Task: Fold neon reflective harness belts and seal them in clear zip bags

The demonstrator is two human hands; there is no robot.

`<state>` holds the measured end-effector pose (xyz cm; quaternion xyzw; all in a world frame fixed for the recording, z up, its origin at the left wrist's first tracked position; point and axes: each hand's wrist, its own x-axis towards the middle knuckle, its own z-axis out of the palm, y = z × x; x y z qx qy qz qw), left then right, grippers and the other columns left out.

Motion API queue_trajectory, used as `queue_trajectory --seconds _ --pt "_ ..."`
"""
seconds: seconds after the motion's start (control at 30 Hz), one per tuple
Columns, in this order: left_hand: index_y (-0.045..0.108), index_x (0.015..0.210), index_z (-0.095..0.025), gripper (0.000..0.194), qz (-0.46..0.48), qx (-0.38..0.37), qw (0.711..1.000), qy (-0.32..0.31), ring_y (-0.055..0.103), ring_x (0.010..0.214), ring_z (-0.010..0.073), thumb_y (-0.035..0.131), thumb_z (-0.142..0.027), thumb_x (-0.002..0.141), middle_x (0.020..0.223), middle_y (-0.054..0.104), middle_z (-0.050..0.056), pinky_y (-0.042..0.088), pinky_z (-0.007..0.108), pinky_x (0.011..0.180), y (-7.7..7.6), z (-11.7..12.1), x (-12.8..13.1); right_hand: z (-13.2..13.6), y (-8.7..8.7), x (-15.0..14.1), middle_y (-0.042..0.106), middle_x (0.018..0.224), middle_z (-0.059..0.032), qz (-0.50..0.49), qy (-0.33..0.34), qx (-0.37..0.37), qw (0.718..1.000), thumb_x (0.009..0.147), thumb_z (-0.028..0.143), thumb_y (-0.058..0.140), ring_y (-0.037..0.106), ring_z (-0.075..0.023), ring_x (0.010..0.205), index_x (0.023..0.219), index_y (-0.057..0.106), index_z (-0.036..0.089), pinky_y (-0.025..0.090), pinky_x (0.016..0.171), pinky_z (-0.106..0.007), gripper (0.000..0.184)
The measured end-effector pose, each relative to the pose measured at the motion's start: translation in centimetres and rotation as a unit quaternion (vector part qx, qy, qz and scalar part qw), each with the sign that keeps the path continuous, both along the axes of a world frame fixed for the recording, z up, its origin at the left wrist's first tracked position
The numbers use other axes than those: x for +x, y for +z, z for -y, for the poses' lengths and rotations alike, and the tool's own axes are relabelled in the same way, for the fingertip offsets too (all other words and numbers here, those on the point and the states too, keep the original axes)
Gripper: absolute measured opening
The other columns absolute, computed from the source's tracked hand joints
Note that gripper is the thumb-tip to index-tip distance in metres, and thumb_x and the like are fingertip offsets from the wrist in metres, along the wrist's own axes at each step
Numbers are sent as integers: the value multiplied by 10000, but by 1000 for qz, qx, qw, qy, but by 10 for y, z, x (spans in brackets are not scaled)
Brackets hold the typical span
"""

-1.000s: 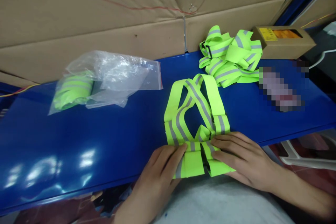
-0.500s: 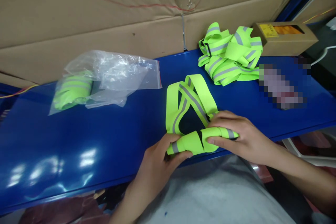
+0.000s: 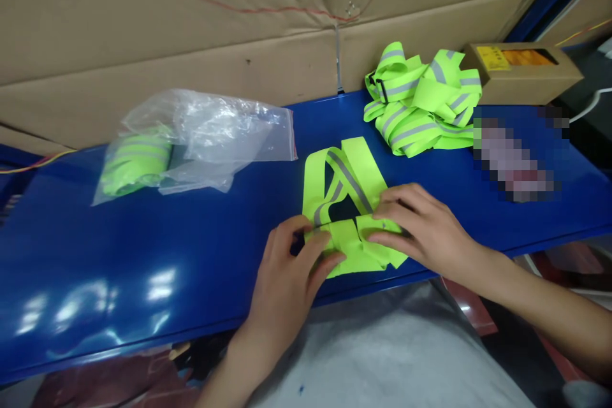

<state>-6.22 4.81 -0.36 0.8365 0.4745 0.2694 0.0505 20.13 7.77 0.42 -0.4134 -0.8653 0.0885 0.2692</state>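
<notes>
A neon-yellow reflective strap (image 3: 366, 169) with a grey stripe lies looped on the blue table in front of me, its near part folded over flat. My left hand (image 3: 289, 274) grips the left end of that fold, its thumb along the front and its fingers curled behind. At the right end, my right hand (image 3: 428, 226) pinches the fold between thumb and fingers. A dark slit shows in the middle between the folded ends. My fingers partly cover both ends of the fold.
A pile of similar straps (image 3: 421, 105) lies at the back right, beside a cardboard box (image 3: 526, 86). Clear plastic bags (image 3: 215, 131) lie at the left, one with a folded yellow strap (image 3: 138, 162) inside. A blurred-out object (image 3: 514, 156) rests on the blue table (image 3: 201, 255) at right.
The near fold has gone from a raised, rolled band to lying flatter on the table. Both hands have lowered it, and my right hand has shifted slightly left along it.
</notes>
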Motion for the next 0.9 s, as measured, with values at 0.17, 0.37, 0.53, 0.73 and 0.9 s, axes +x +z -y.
queue_trajectory --seconds 0.17,0.37,0.53,0.73,0.9 --pt "560 1294 -136 628 -68 6 995 -67 633 1116 328 571 -649 931 1231 621 180 598 478 898 -1 17 -12 22 1 10 731 1078 -169 61 68 83 992 962 628 572 650 -295 1056 1167 683 66 509 928 -444 608" --pt "563 1355 -96 479 -114 42 985 -119 648 1143 314 650 -373 975 1206 682 175 572 449 987 -1 30 -25 45 -5 20 698 1268 -219 140 62 93 984 1036 517 510 628 -344 1202 1380 591 19 497 984 -492 611" --pt "607 1225 -157 365 4 -43 985 -164 682 929 234 605 -441 996 1043 722 104 582 369 825 6 22 -24 38 -2 13 744 963 -131 22 88 44 995 1023 527 539 682 -241 885 1121 691 81 520 823 -383 481" --pt "583 1122 -220 183 68 -142 987 -22 687 815 183 559 -376 1030 937 697 29 541 283 665 5 23 -12 19 15 2 602 648 -2 2 51 -127 991 1051 505 502 555 -133 570 759 604 182 346 541 -277 447" --pt "509 1284 -214 324 36 -49 995 74 688 976 232 601 -352 1006 1173 651 98 583 353 778 3 18 -4 10 15 -5 680 754 -30 52 -8 -128 990 1046 519 503 656 -187 685 885 630 188 394 581 -292 389"
